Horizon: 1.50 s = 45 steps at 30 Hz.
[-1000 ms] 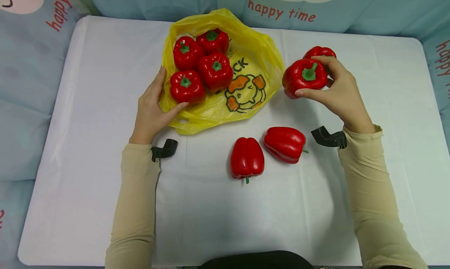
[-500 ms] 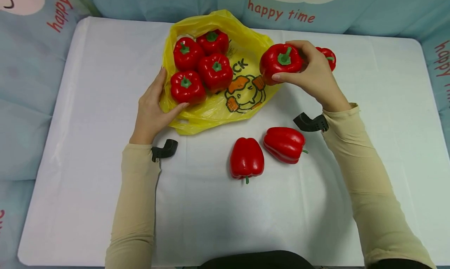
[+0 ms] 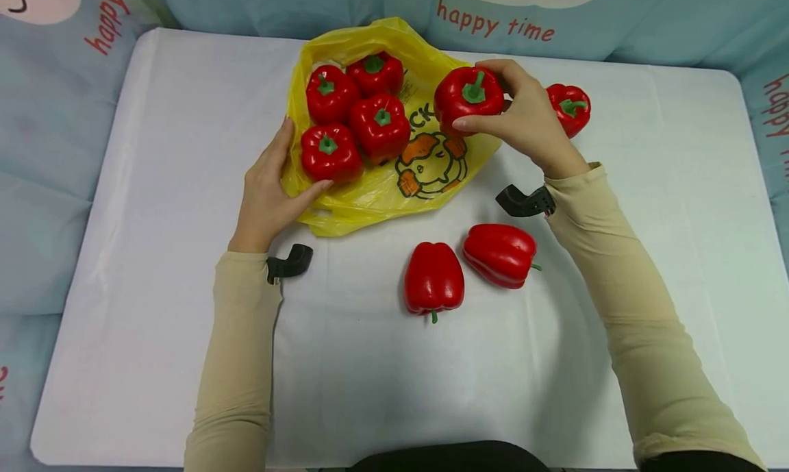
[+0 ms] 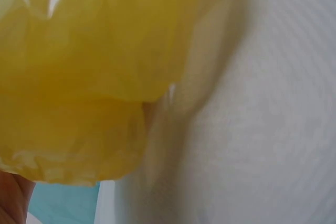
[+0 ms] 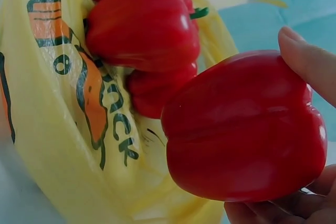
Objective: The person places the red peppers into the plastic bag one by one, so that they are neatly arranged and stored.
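Note:
A yellow plastic bag point(image 3: 345, 215) lies with its mouth spread at the back of the table, several red bell peppers point(image 3: 382, 128) inside, green stems up. My left hand point(image 3: 268, 191) holds the bag's left edge, thumb over the rim beside the nearest pepper and fingers along the outside. Between thumb and fingers, my right hand point(image 3: 530, 116) grips another red bell pepper point(image 3: 462, 92) over the right part of the bag. In the right wrist view this pepper point(image 5: 247, 124) shows its smooth side, with the bag behind it. The left wrist view shows mostly yellow plastic point(image 4: 105, 61).
Two red bell peppers, one upright in view point(image 3: 434, 280) and one slanted point(image 3: 499, 254), lie on the white table point(image 3: 370, 383) in front of the bag. One more pepper point(image 3: 573, 112) is beyond the right hand. Blue printed fabric point(image 3: 345, 3) borders the table.
My right hand has carried its bell pepper leftward, from beside the bag to over its right part. The pepper at the far right has come into fuller view. My left hand stays put.

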Tool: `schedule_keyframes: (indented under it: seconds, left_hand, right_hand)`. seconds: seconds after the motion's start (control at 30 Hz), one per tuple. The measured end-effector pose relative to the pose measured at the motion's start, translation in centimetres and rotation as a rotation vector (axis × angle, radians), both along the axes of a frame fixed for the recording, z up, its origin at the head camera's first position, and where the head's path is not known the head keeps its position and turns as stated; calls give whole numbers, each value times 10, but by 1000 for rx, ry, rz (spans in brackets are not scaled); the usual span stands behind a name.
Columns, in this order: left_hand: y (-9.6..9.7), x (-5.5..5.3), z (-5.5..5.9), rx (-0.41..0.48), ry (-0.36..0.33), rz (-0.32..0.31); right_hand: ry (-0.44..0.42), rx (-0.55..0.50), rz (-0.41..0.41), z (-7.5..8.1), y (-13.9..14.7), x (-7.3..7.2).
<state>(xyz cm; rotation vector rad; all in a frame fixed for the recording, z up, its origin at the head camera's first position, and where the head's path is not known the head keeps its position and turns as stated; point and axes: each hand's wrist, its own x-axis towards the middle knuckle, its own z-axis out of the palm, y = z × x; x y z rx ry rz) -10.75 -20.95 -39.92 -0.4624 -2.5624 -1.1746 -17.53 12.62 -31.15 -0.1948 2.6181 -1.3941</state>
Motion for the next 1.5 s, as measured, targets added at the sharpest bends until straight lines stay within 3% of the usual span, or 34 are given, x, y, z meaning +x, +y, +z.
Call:
schedule_keyframes:
  seconds: [0.4,0.63,1.23,1.5]
  left_hand:
    - [0,1,1,2,4,2]
    - [0,1,0,-3,-4,-1]
    - [-1,1,0,-5,-16,9]
    - [-1,1,0,0,-16,5]
  right_hand:
    - [11,-10,49,-5,-17,-19]
    - [-20,42,61,-12,-27,-28]
    - [-124,-20,104,-31,-37,-39]
    - [-150,41,137,-39,-38,-40]
